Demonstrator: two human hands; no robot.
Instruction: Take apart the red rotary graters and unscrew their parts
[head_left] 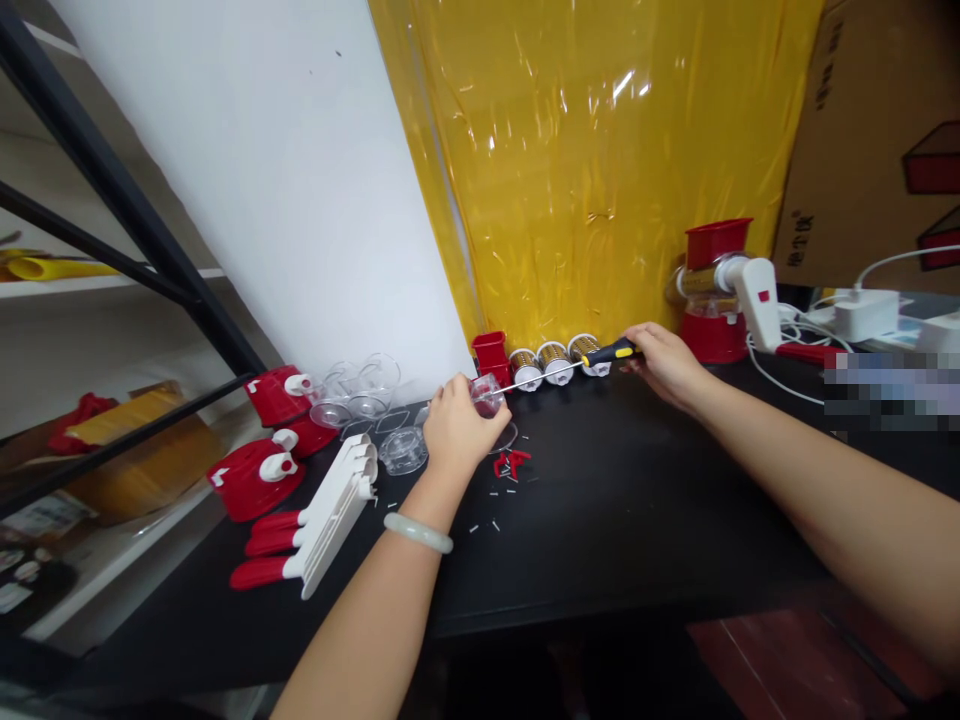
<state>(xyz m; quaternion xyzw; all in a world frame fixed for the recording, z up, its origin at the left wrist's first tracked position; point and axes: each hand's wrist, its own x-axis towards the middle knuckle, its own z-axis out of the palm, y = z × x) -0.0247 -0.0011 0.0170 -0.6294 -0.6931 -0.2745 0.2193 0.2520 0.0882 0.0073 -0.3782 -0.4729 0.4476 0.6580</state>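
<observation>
My left hand [459, 425] is closed around a clear plastic part [489, 397] on the black table. In my right hand [660, 362] is a screwdriver [611, 352] with a black and yellow handle. Its long shaft points left and its tip meets the clear part, though my left fingers partly hide that spot. Small red plastic pieces [511, 463] lie just right of my left wrist, with several loose screws [495, 526] scattered around them. Another clear plastic base [403, 450] sits left of my left hand.
White crank handles with red grips [330, 520], red housings [259, 478] and clear bowls [360, 390] stand left. Behind are metal drum graters [555, 363] and a red hopper [491, 352]. An assembled red-and-white rotary grater [716, 290], cables and a white adapter [866, 315] are right.
</observation>
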